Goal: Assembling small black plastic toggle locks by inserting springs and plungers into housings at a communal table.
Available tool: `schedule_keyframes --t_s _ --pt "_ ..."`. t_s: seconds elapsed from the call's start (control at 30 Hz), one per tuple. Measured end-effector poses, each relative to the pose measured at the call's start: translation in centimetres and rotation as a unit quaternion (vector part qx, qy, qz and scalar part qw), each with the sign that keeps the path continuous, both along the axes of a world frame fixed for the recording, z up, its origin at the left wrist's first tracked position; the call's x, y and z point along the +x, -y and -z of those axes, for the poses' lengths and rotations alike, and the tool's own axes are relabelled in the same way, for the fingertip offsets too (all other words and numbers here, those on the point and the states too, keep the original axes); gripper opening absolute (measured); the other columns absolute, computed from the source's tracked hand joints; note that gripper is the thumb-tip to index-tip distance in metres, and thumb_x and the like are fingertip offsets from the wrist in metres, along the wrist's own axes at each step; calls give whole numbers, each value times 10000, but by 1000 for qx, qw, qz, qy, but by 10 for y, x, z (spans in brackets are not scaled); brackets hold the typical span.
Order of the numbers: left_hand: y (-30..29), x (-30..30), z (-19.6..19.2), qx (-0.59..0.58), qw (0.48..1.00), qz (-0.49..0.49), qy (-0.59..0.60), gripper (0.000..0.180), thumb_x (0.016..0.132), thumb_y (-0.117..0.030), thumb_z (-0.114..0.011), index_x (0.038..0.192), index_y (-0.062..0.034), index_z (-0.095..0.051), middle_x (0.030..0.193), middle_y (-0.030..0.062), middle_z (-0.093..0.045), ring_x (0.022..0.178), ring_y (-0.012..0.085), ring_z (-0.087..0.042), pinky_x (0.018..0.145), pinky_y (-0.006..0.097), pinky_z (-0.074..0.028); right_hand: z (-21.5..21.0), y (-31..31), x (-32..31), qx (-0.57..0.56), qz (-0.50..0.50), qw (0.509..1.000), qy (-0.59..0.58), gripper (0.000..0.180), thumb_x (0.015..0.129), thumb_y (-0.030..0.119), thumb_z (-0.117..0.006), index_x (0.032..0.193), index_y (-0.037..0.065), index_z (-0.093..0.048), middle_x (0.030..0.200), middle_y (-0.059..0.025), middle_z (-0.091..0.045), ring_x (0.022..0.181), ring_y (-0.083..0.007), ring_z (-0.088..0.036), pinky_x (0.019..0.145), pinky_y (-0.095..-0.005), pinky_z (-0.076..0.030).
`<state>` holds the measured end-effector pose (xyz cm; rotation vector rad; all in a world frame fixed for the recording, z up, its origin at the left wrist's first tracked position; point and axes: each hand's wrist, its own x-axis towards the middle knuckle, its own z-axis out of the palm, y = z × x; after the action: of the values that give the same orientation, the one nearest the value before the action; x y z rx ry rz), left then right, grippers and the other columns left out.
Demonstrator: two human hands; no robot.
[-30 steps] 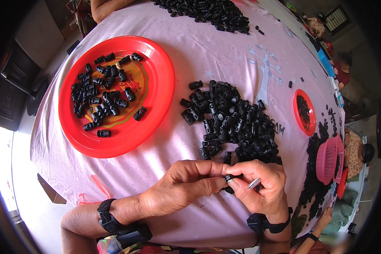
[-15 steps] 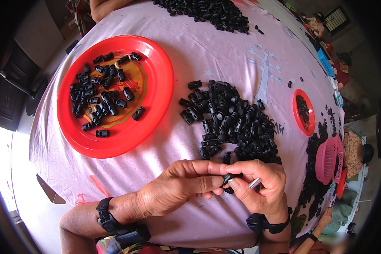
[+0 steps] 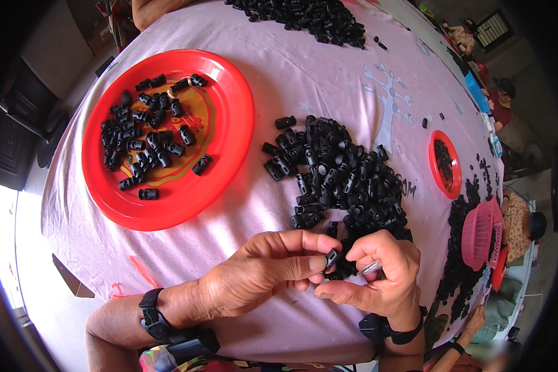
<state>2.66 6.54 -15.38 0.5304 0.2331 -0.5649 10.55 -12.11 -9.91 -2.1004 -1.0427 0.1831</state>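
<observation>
Between thumb and forefinger, my left hand [image 3: 273,263] pinches a black cord lock [image 3: 332,257], held tilted. Just to its right is my right hand [image 3: 381,279], its thumb and forefinger spread apart and off the cord lock. A short silver metal piece [image 3: 371,268] sticks out from its curled fingers; its other end is hidden. Directly beyond both hands lies a heap of black cord locks [image 3: 347,173]. At the left, a red plate [image 3: 229,161] with a yellow centre carries several more cord locks [image 3: 149,139].
A second heap of black pieces [image 3: 304,22] lies at the far edge. Rightward are a small red dish [image 3: 457,177], a pink basket [image 3: 474,235] and scattered black parts. A pink cloth [image 3: 279,74] covers the table. Other people sit along the right side; another person's arm [image 3: 158,11] rests at far left.
My right thumb and forefinger have come off the cord lock and spread apart. The cord lock stays in my left hand, now turned more upright.
</observation>
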Motion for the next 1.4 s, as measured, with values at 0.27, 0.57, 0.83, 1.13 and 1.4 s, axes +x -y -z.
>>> schedule_keyframes --t_s 0.27,0.57,0.83,1.13,1.4 --pt "2 -1 -1 2 1000 -6 15 279 902 -35 -580 1181 -22 -578 1099 61 -630 1003 127 -590 910 257 -458 14 -4 -5 -22 15 998 63 551 577 475 -859 659 57 -508 527 -5 -532 436 -99 -512 417 -244 -419" --pt "4 0 -1 22 999 -10 33 268 897 -21 -579 1165 1 -580 1164 88 -610 1095 149 -564 969 266 -427 11 -4 -6 -77 13 993 88 570 635 523 -804 655 51 -486 517 -50 -510 437 -165 -533 422 -290 -426" --pt "4 0 0 20 1000 -11 18 267 889 -7 -587 1156 -7 -585 1161 72 -607 1088 132 -563 957 254 -433 11 -4 -6 -75 10 992 100 564 622 504 -817 651 53 -480 518 -51 -514 433 -166 -531 418 -290 -427" --pt "3 0 -1 18 999 -14 28 267 886 6 -583 1153 -11 -587 1166 62 -600 1080 124 -558 951 243 -432 12 -4 -6 -76 12 992 100 562 625 507 -812 654 52 -483 516 -47 -508 436 -167 -530 417 -294 -427" --pt "4 0 0 28 999 -11 24 257 891 4 -580 1147 -14 -591 1158 62 -602 1083 133 -560 956 249 -434 11 -4 -7 -91 20 990 110 573 628 529 -798 656 51 -483 519 -61 -519 438 -196 -547 422 -309 -441"
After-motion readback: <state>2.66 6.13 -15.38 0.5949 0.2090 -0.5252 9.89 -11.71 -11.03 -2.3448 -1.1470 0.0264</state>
